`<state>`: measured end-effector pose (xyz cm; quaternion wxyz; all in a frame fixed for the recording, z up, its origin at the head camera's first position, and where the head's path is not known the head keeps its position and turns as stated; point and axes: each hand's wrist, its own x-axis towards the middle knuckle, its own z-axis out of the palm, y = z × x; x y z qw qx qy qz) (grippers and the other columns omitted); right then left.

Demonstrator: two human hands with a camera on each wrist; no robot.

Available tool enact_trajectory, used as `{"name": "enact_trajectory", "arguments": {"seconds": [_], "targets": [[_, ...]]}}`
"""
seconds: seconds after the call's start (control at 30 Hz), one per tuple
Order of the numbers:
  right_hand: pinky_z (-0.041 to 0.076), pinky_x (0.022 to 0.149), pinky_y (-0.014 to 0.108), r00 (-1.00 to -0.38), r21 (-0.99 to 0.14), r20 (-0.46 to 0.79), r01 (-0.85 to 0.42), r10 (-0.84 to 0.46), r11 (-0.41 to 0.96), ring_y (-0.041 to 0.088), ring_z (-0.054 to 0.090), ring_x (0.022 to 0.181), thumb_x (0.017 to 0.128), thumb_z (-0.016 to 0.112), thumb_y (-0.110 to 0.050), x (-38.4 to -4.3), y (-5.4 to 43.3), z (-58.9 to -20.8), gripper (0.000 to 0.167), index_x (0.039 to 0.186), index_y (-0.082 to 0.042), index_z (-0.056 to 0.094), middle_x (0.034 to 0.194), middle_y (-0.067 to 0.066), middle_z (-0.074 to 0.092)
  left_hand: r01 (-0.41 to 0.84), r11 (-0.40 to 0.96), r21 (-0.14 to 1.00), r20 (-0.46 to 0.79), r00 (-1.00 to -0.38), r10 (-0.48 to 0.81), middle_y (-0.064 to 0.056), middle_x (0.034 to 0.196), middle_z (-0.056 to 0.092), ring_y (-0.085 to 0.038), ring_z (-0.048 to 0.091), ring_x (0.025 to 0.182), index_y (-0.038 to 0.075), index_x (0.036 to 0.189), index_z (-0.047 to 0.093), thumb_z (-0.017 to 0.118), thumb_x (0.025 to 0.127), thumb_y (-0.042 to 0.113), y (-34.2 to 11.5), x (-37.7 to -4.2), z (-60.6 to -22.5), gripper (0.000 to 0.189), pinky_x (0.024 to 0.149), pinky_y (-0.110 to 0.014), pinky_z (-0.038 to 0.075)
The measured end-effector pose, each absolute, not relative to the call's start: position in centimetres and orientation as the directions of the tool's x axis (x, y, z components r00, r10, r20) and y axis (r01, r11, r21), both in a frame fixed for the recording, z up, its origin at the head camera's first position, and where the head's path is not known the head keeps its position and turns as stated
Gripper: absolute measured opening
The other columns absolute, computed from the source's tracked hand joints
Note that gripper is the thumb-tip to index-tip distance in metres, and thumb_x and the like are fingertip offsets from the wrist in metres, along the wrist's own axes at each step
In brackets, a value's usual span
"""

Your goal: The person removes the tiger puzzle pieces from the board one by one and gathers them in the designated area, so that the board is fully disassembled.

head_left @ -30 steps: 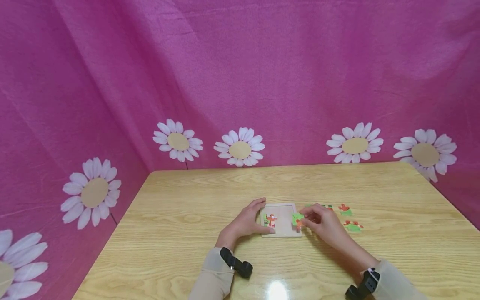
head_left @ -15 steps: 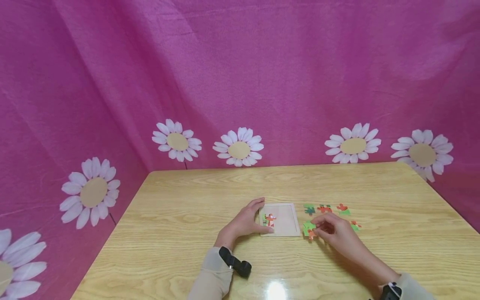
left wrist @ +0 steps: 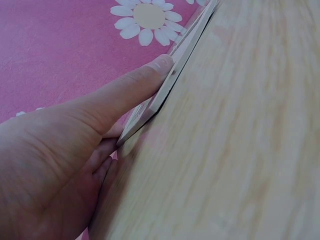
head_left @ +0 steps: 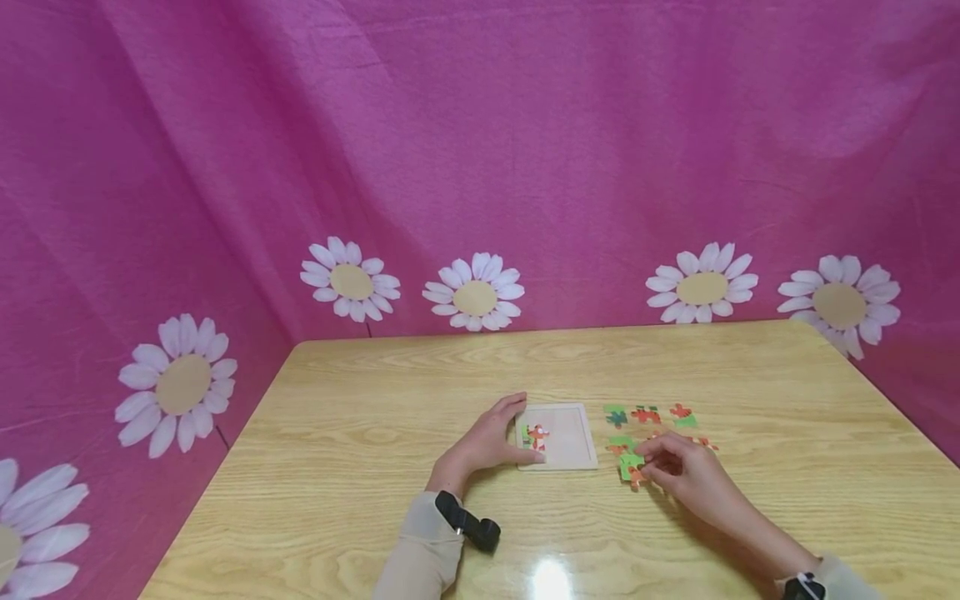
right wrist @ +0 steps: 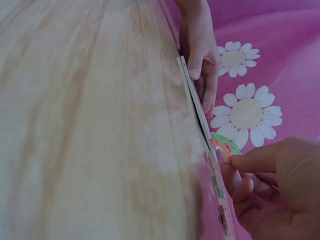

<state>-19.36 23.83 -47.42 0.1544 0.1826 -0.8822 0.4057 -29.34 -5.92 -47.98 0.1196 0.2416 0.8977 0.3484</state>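
My right hand pinches a green-and-orange jigsaw piece between thumb and fingertips, just right of the tray. In the right wrist view that piece tilts above the table. A pale wooden puzzle tray lies flat, with an orange-and-green picture section at the left of its recess. My left hand holds the tray's left side, its thumb on the near rim; the left wrist view shows the thumb over the rim. Several loose pieces, including a dark green one, lie beyond my right hand, some partly hidden by it.
The wooden table runs back to a pink curtain printed with white daisies. Other loose pieces, an orange one and an orange-and-green one, lie in the back row right of the tray.
My right hand has carried the pinched piece from over the tray's right edge rightward and slightly nearer, uncovering back-row pieces. My left hand stays at the tray.
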Motion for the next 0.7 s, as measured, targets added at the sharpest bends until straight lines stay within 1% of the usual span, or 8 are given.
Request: {"name": "enact_trajectory", "arguments": {"seconds": [0.2, 0.37, 0.47, 0.7], "targets": [[0.054, 0.06, 0.016, -0.896, -0.663, 0.396, -0.43, -0.201, 0.613, -0.011, 0.055, 0.072, 0.073, 0.076, 0.01, -19.31, 23.85, -47.54, 0.023, 0.091, -0.003, 0.07, 0.086, 0.006, 0.069, 0.347, 0.636, 0.689, -0.048, -0.854, 0.518, 0.002, 0.162, 0.026, -0.022, 0.028, 0.149, 0.01, 0.152, 0.035, 0.082, 0.077, 0.04, -5.9, -29.28, -47.8, 0.094, 0.123, -0.043, 0.028], [0.055, 0.062, 0.016, -0.914, -0.701, 0.349, -0.401, -0.206, 0.59, -0.011, 0.056, 0.073, 0.074, 0.074, 0.011, -19.25, 23.9, -47.68, 0.022, 0.092, -0.001, 0.069, 0.086, 0.007, 0.07, 0.347, 0.637, 0.688, -0.046, -0.856, 0.516, 0.003, 0.162, 0.026, -0.021, 0.028, 0.149, 0.01, 0.152, 0.035, 0.082, 0.077, 0.041, -5.92, -29.25, -47.79, 0.094, 0.123, -0.043, 0.028], [0.055, 0.062, 0.016, -0.918, -0.705, 0.338, -0.394, -0.209, 0.59, -0.011, 0.056, 0.073, 0.075, 0.074, 0.009, -19.28, 23.95, -47.76, 0.022, 0.093, -0.001, 0.069, 0.085, 0.006, 0.07, 0.346, 0.638, 0.688, -0.049, -0.855, 0.516, 0.003, 0.162, 0.026, -0.021, 0.028, 0.149, 0.01, 0.152, 0.035, 0.082, 0.077, 0.041, -5.94, -29.24, -47.8, 0.094, 0.122, -0.043, 0.029], [0.044, 0.056, 0.016, -0.923, -0.653, 0.326, -0.376, -0.204, 0.657, -0.009, 0.045, 0.068, 0.076, 0.077, 0.002, -19.4, 24.14, -47.66, 0.018, 0.091, -0.006, 0.07, 0.078, -0.005, 0.061, 0.343, 0.629, 0.697, -0.046, -0.855, 0.517, 0.003, 0.162, 0.027, -0.021, 0.029, 0.149, 0.01, 0.152, 0.035, 0.082, 0.077, 0.04, -5.93, -29.36, -47.93, 0.094, 0.122, -0.044, 0.029]]}}
